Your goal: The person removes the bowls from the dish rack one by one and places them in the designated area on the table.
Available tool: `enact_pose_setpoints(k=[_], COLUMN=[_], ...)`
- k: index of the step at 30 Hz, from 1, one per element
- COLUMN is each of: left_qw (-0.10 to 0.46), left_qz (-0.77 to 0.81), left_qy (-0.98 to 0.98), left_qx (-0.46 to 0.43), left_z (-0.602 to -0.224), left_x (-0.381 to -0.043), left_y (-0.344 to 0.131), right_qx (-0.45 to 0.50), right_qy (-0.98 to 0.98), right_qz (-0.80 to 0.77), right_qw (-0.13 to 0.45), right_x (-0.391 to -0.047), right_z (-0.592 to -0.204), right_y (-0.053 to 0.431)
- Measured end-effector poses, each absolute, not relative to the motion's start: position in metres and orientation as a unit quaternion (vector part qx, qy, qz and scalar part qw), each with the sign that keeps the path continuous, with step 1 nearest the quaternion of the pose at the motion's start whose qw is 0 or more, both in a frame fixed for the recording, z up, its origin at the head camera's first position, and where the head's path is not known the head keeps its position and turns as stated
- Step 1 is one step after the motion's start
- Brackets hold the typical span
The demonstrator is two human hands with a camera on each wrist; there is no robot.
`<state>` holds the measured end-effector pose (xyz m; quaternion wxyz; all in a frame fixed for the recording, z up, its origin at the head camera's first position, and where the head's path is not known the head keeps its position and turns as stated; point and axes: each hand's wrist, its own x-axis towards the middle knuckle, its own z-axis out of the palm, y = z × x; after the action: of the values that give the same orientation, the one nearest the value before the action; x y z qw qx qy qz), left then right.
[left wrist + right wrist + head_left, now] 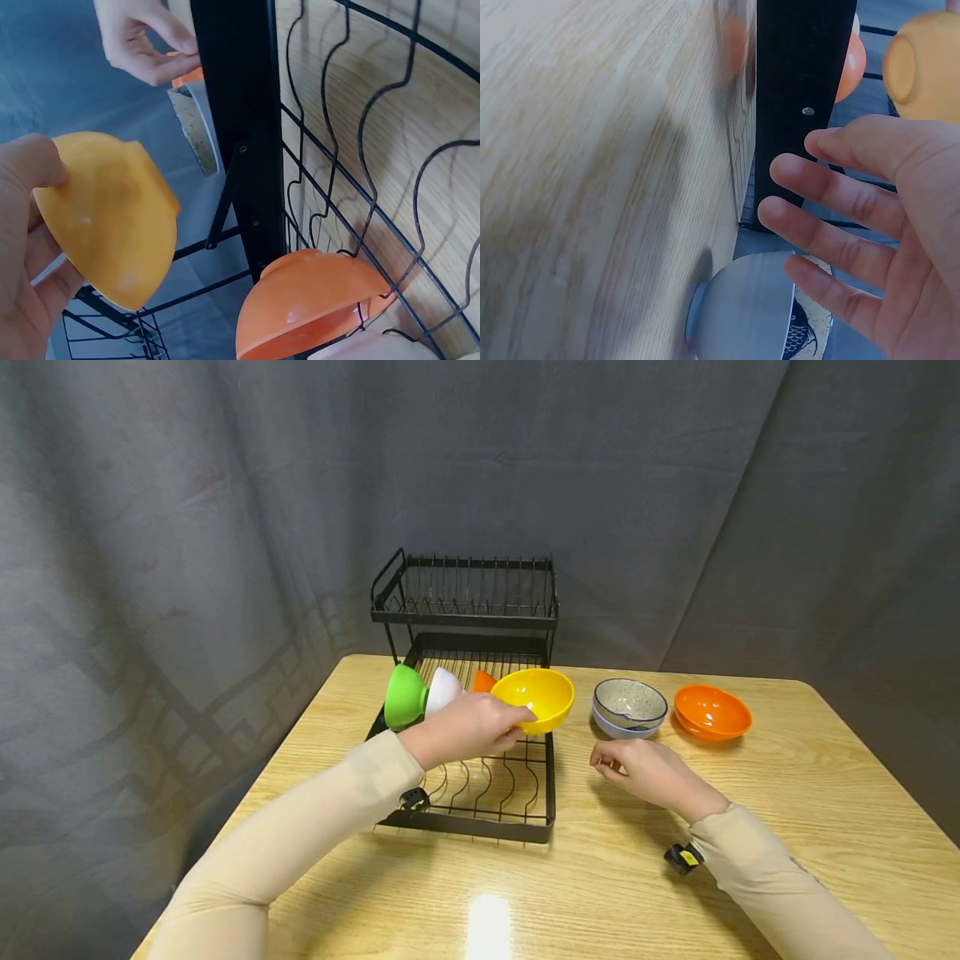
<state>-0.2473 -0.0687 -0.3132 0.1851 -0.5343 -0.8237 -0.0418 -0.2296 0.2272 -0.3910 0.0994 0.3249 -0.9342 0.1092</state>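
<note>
Above the right side of the black dish rack (551, 793), my left hand (468, 727) pinches a yellow bowl (551, 693) by its rim, thumb on the inside. In the rack's lower tier a green bowl (405, 696), a white bowl (442, 689) and an orange bowl (311, 300) stand tilted on their sides, partly hidden by my left arm. My right hand (648, 772) hovers over the table with loosely bent fingers and nothing in them. Just behind it a speckled bowl (630, 702) sits inside a pale blue bowl (742, 307).
Right of the nested bowls, another orange bowl (712, 714) rests upright on the wooden table (615, 885). An upper rack tier (465, 617) with wire slots overhangs the back of the lower one. A grey curtain (600, 485) hangs behind the table.
</note>
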Motion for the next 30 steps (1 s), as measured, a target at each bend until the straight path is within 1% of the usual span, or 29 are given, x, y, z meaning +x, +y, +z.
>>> enact_pose_setpoints(k=[5,13,30], left_qw=[0.195,0.209,0.229], left_qz=[0.005,0.037,0.042], left_qy=[-0.807,-0.781,-0.761], left_qx=[-0.557,-0.587,-0.605], left_z=[-0.317,-0.321,-0.329], left_x=[-0.246,-0.245,-0.243], left_y=[-0.066,-0.062,-0.059], right_qx=[0.323,0.323,0.312], right_qy=[-0.935,-0.935,-0.938], right_qz=[0.109,0.109,0.116], right_qw=[0.095,0.094,0.092], right_x=[-0.229,-0.229,-0.229], right_z=[-0.391,-0.390,-0.386], right_y=[0.227,0.228,0.227])
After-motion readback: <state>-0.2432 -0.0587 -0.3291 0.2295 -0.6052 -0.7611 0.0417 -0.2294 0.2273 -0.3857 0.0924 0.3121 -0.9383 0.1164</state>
